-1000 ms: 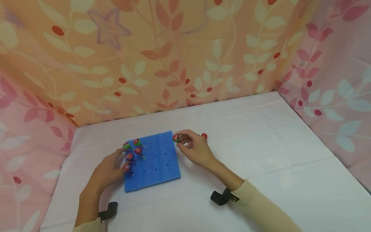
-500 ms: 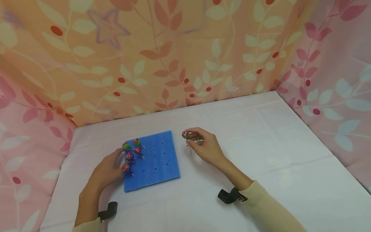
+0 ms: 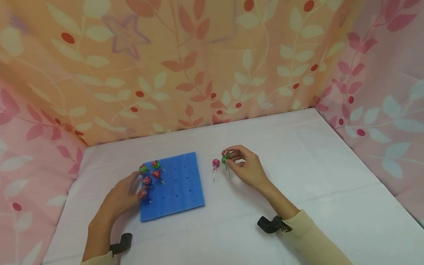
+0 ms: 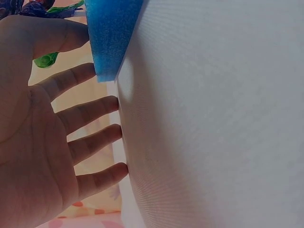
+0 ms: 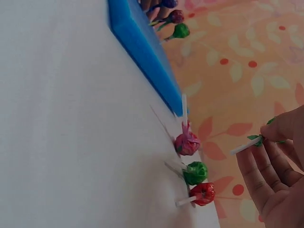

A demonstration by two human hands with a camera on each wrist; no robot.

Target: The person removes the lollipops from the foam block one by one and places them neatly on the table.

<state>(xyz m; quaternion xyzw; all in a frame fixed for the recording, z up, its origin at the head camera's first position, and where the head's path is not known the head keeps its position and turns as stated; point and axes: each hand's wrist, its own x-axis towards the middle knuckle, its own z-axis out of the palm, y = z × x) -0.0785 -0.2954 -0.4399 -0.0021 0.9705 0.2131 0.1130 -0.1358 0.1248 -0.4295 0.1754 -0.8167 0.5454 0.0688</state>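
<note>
My left hand (image 3: 120,197) rests at the left edge of a blue foam board (image 3: 185,191). In the left wrist view its thumb and index fingertip press the board's side, and the other fingers stretch straight to the white table. My right hand (image 3: 250,169), right of the board, pinches a lollipop (image 3: 225,152) with a red and green wrapper between thumb and fingers. Its white stick (image 5: 244,146) points left in the right wrist view. Below it on the table lie a pink lollipop (image 5: 187,142), a green lollipop (image 5: 195,173) and a red lollipop (image 5: 203,194).
Several lollipops, among them a red and green one (image 3: 155,164) and a purple-wrapped one (image 3: 147,180), stand in the board's left part. Small holes dot its middle and right. Floral cloth (image 3: 198,73) hangs behind the white table (image 3: 298,165) and along its sides.
My right hand has moved right, away from the board, with the lollipop still pinched. The pink lollipop on the table has come out from behind it. My left hand stays put.
</note>
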